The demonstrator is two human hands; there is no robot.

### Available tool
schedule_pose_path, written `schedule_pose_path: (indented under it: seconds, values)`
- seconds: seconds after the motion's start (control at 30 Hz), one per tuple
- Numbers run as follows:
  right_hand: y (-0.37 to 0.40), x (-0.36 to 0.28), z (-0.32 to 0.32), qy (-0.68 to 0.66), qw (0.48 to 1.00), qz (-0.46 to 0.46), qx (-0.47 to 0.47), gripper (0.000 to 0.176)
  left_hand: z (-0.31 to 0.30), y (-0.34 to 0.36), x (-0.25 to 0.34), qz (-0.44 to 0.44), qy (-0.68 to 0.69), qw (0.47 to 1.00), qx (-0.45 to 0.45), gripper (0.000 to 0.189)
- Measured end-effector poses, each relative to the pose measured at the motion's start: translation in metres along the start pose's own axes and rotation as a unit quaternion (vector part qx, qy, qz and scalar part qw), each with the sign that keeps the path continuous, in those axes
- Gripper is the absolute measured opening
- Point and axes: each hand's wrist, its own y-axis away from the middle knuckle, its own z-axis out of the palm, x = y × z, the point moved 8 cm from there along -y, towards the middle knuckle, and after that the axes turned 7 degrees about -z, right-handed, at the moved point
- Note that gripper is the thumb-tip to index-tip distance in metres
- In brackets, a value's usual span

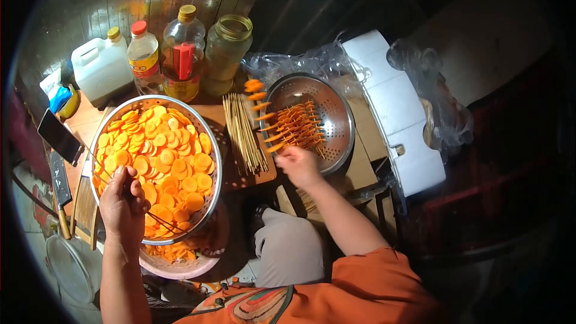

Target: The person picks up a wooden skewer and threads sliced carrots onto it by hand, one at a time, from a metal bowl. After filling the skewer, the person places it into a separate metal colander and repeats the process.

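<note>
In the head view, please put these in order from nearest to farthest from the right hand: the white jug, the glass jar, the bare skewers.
1. Bare skewers, a bundle just left of the right hand.
2. Glass jar, behind the bundle, at the back.
3. White jug, far left, at the back.

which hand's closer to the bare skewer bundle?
Right. The right hand is just right of the skewer bundle; the left hand, gripping sticks, is farther left over the carrot slices.
</note>
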Motion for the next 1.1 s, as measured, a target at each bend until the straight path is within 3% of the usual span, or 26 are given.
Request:
schedule_pose_path:
  seconds: [0.13,0.47,0.6,0.77,0.97,1.1]
  values:
    - [0.008,0.051,-0.058,0.149,0.985,0.057,0.068,0.010,0.007,-0.006,-0.010,-0.007,-0.011,1.000,-0.001,0.019]
    - [-0.013,0.107,-0.039,0.274,0.950,0.147,-0.011,0.013,0.017,-0.020,-0.020,-0.015,-0.032,0.999,0.018,0.020]
    - [-0.022,0.106,-0.032,0.327,0.936,0.114,-0.064,0.012,0.018,-0.024,-0.023,-0.017,-0.042,0.999,0.020,0.020]
    - [-0.030,0.126,-0.026,0.333,0.925,0.154,-0.096,0.006,0.021,-0.023,-0.025,-0.023,-0.044,0.999,0.020,0.019]
    - [-0.041,0.136,-0.020,0.427,0.877,0.173,-0.136,0.007,0.019,-0.023,-0.028,-0.029,-0.048,0.998,0.019,0.019]
    - [-0.041,0.139,-0.022,0.419,0.878,0.181,-0.145,0.010,0.022,-0.020,-0.026,-0.029,-0.048,0.998,0.015,0.019]
